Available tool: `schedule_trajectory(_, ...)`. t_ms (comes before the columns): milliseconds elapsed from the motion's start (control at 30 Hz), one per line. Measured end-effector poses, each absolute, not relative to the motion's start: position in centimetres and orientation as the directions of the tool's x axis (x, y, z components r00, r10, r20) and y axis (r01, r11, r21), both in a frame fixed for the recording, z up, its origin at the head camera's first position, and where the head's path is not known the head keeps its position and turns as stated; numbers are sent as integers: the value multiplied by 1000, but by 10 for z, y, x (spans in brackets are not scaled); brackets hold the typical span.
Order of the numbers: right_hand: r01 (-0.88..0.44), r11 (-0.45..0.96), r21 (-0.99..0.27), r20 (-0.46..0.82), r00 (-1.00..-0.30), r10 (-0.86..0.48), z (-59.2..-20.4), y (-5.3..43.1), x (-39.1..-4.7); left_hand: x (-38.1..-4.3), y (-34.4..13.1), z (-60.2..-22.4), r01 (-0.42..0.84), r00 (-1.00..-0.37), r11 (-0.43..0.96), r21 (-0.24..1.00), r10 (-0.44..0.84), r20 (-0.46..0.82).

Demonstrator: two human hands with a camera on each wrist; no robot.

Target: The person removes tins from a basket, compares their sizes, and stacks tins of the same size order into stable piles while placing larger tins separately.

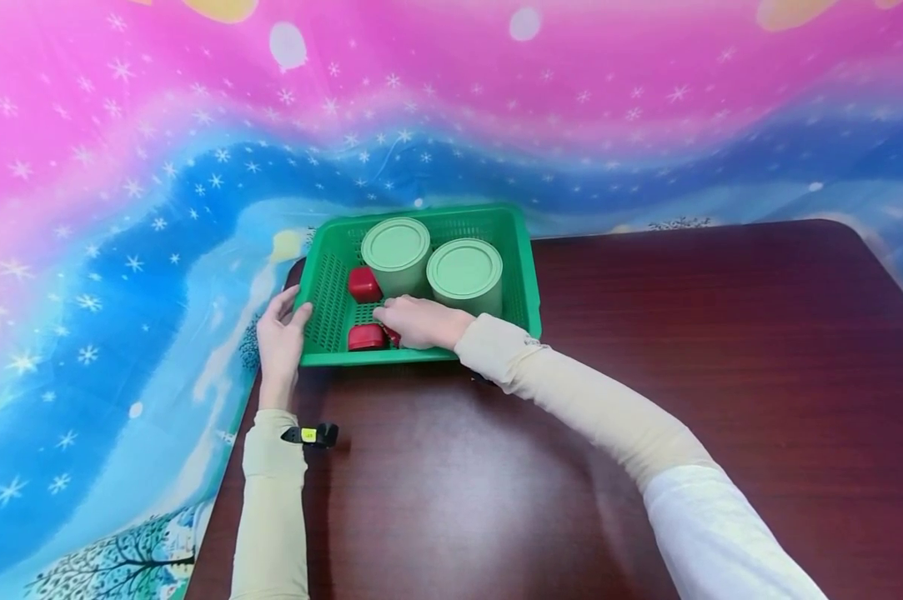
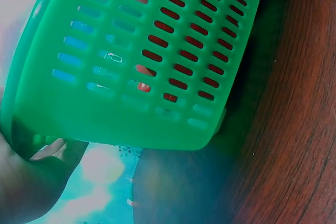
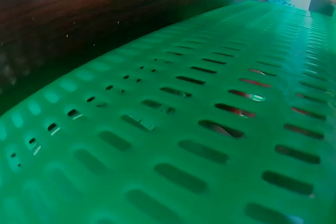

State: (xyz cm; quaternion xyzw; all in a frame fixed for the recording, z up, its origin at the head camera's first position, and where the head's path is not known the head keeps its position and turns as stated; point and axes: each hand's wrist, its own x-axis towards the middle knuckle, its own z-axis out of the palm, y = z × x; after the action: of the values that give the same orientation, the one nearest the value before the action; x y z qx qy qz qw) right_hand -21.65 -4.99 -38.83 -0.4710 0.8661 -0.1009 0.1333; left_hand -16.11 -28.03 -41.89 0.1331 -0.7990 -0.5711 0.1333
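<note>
A green plastic basket [image 1: 327, 292] with slotted walls stands on the table. My left hand [image 1: 280, 342] grips its left rim, thumb over the edge; in the left wrist view the hand [image 2: 37, 177] curls around the rim beside the basket wall [image 2: 142, 114]. Reaching over the front edge, my right hand [image 1: 421, 323] is inside the basket, fingers bent around a small red object [image 1: 393, 335], mostly hidden. Two red rounded blocks lie inside: one [image 1: 367, 337] just left of those fingertips, another [image 1: 364, 285] farther back. The right wrist view is filled by the slotted wall [image 3: 157, 150].
Two pale green lidded canisters, one [image 1: 395, 246] at the back and one [image 1: 464, 268] to its right, stand in the basket. The dark wooden table [image 1: 684, 333] extends right and toward me. A patterned cloth [image 1: 196, 192] hangs behind and at the left.
</note>
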Motion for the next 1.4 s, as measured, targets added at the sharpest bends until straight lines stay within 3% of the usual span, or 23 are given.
schedule_trajectory(267,-805,551,-222,-152,-529,-835,-390,-54,-217,-160,-280,-418,-62,-929,296,953,-367,54)
schedule_trajectory(767,-779,570,-261,-171,-544,-822,-393,-52,-221,-159,-277,-420,-60,-920,286,956,-388,58)
schedule_trajectory(1067,-687,604,-403,-159,-597,-786,-351,-41,-214,-159,-277,-418,-18,-920,300,954,-379,102)
schedule_trajectory(1400,-631,449,-633,56,-616,-786,-309,14,-208,-157,-278,-417,-36,-928,257,966,-368,63)
